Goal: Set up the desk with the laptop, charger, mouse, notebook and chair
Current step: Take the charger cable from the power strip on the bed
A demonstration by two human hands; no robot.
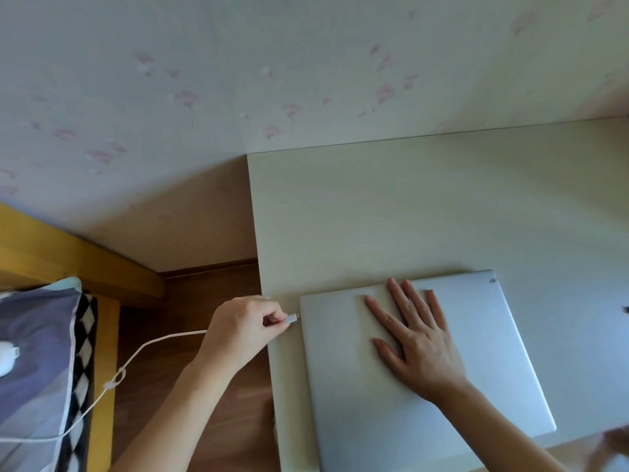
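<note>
Far left: pillow [34, 362] with purple-grey cover and a black-and-white diamond strip along its edge, lying on a yellow wooden frame [41, 243]. Small white rounded object [6, 361] on the pillow at the frame's edge (cut off, cannot tell what).

White charger cable [136, 352] running from the bottom left across the pillow, with a knot or tie partway up, then rising over the brown wooden floor [190, 301] into the left hand.

Left hand [245, 330] closed in a pinch — thumb and fingers gripping the white charger plug [292, 318], plug tip right at the left edge of the laptop; cannot tell whether seated in the port or just touching.

Laptop [357, 386] silver, lid shut, flat on the pale desk [391, 206], near the desk's left and front edges, slightly rotated against the desk's edge.

Right hand [412, 338] open, palm down, fingers spread, pressed flat on the laptop lid — holding nothing.

Behind: wallpaper [238, 80] pale with pink flower print, meeting the back edge of the desk.

Far right edge: small dark mark [625, 310] on the desk, cut off, unidentifiable. Bottom right corner blurred.
</note>
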